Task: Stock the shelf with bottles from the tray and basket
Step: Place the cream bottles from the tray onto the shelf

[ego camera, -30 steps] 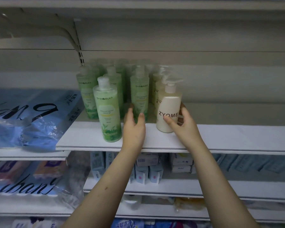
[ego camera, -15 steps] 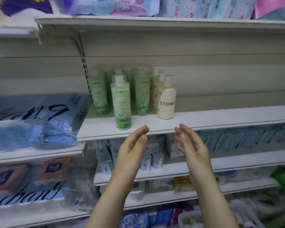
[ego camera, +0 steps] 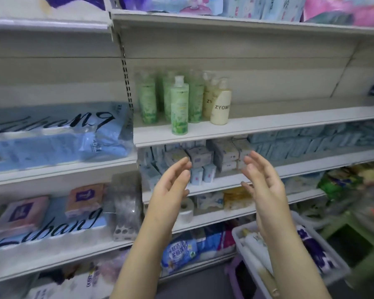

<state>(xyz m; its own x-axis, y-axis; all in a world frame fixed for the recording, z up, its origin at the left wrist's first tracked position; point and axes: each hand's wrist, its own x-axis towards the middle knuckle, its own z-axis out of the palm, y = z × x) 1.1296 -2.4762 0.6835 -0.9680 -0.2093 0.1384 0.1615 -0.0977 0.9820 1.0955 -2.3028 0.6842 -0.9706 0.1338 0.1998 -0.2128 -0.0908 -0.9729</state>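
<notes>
Fingers on the left hand are straight and a little apart, holding nothing; fingers on the right hand are spread loose too, and they hold nothing; that makes two hands, both up in the air with palms facing each other and a gap between them.

Just behind the fingertips sit small boxes on a lower board; the shelf being filled is the next one up, above both hands and not touching them. On it one green bottle stands alone at the front; at least three more green ones stand behind it, too blurry to count for sure; next to them on the right are two cream pump bottles, maybe more behind. All stand upright.

Down by the right arm is a white tray with pale bottles lying flat in it; how many I cannot tell.

A second ago the right hand was round the front cream bottle and the left was up on the shelf by the green ones; now both hands have let go and dropped below the shelf, and the tray has come into sight.
</notes>
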